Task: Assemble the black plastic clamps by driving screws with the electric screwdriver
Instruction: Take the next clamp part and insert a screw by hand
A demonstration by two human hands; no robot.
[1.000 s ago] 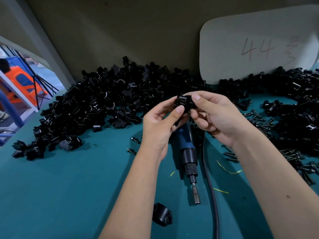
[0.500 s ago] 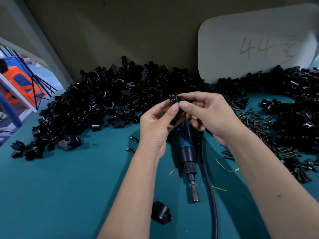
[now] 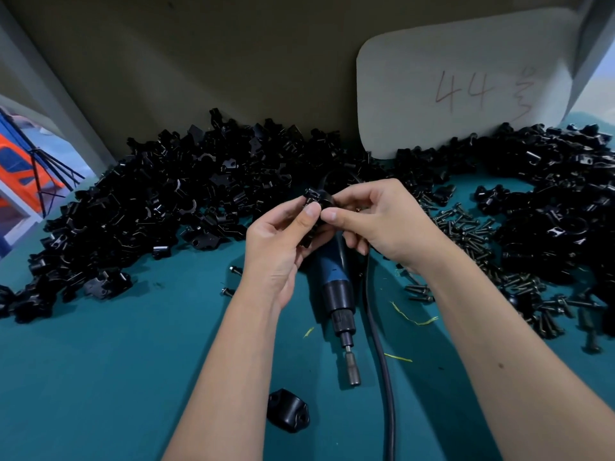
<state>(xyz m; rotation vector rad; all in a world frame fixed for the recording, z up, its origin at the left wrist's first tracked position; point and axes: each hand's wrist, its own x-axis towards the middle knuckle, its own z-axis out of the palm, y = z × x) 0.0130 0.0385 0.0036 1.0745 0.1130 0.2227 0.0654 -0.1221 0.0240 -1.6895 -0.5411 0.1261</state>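
Between both thumbs, black clamp (image 3: 315, 200), pinched by left hand (image 3: 278, 251) and right hand (image 3: 387, 224).

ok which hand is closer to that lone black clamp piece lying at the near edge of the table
Left. The left hand is up above the lone clamp piece, roughly in line with it; the right hand is farther off, up and to the right. Neither touches it.
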